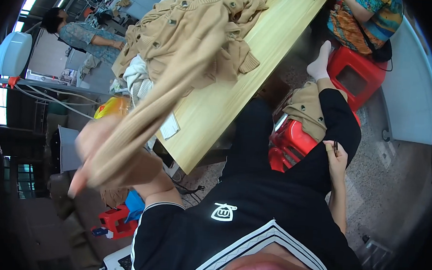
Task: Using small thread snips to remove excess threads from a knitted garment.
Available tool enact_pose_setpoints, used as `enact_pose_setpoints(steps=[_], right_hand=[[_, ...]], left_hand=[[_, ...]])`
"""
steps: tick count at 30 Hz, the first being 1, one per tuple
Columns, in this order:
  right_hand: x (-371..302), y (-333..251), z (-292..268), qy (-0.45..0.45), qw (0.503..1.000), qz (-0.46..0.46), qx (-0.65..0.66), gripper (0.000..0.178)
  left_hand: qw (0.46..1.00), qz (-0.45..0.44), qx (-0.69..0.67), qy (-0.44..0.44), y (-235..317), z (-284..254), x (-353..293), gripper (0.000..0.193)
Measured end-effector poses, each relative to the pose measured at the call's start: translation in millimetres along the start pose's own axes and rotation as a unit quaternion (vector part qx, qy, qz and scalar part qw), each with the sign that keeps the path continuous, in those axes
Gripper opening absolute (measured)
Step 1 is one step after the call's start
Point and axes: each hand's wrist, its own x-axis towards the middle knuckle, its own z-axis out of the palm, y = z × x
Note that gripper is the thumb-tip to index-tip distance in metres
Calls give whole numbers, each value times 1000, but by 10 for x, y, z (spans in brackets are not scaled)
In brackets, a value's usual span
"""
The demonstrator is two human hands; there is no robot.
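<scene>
My left hand point(99, 145), smeared by motion, is raised left of the table's near corner. It grips one end of a beige knit cardigan point(143, 115), whose cloth stretches in a long strip back to the table. There it meets a heap of beige knitwear point(183, 21) with dark buttons; where one garment ends and another begins I cannot tell. My right hand point(337, 155) rests by my right thigh, closed round a small dark two-pronged tool point(335, 146). Another beige buttoned knit point(306, 111) lies over a red stool point(295, 137) between my legs.
The pale wooden table point(196, 138) carries white cloth point(138, 76) and a paper slip point(170, 126) near its left edge. One person point(83, 35) stands at far left; another point(363, 25) sits on a red stool point(360, 77) at right. A red stool point(116, 221) stands lower left.
</scene>
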Motion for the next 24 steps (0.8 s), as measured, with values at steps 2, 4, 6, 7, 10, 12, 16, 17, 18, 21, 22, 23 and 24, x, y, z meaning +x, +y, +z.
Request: enact_pose_setpoints(steps=[2, 4, 6, 7, 10, 12, 16, 17, 18, 21, 22, 23, 24], right_hand=[[-52, 51, -39, 13, 1000, -3, -4, 13], [-40, 79, -30, 3, 1000, 6, 2, 14], [-50, 87, -10, -1, 1000, 0, 5, 14], [-58, 81, -15, -1, 1000, -7, 3, 14], [-76, 48, 6, 8, 999, -40, -32, 15], [-126, 58, 13, 15, 998, -47, -50, 15], [-128, 139, 70, 34, 989, -86, -112, 14], [-144, 174, 79, 42, 992, -85, -88, 12], [-157, 204, 74, 46, 992, -88, -81, 11], [-196, 326, 17, 70, 991, -82, -82, 9], [-194, 301, 36, 65, 990, -89, -91, 9], [-189, 210, 44, 54, 989, -88, -108, 9], [-189, 162, 45, 64, 987, -90, -113, 9]], left_hand=[[925, -288, -82, -235, -631, -99, 72, 51], [845, -430, 75, -311, -1241, 58, 121, 21], [876, -411, 91, -236, -1664, 281, 84, 22], [880, -407, 94, -228, -1896, 337, 111, 26], [898, -120, 325, -271, -2447, 622, 344, 35], [876, -87, 397, -262, -2863, 765, 358, 50], [829, -234, 429, -272, -3362, 788, 175, 68], [837, -221, 428, -261, -3383, 758, 130, 66], [864, -193, 402, -236, -3367, 760, 73, 63], [855, -356, 305, -222, -2910, 969, -77, 52], [888, -343, 221, -213, -2858, 811, -225, 49], [913, -326, 133, -204, -2830, 668, -398, 47], [918, -345, 79, -180, -2689, 665, -551, 44]])
